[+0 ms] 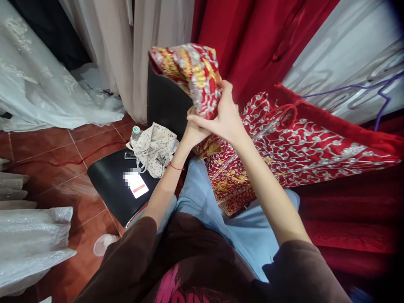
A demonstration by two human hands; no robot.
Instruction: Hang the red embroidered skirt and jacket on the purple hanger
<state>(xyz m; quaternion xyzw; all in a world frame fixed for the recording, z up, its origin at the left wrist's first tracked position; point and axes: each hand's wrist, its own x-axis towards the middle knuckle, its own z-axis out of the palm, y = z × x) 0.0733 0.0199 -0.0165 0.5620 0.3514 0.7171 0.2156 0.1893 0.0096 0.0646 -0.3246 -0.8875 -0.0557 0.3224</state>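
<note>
Spreading over the lap and rising above the black padded chair (110, 185): a red silk garment with gold and silver embroidery (284, 147). Right hand (225, 115) gripping its raised fold, grip clenched. Left hand (192, 132) pinching the cloth beneath. Lying on the chair: spotted cloth bag (156, 149), white card (138, 185).

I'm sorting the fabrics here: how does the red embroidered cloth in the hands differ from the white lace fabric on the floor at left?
The red embroidered cloth is deep red with gold and silver patterns; the white lace fabric is pale and sheer. The red cloth is lifted and gripped by the left hand and right hand, draping over the lap; the white fabric lies untouched on the tiled floor. Both are decorated.
</note>
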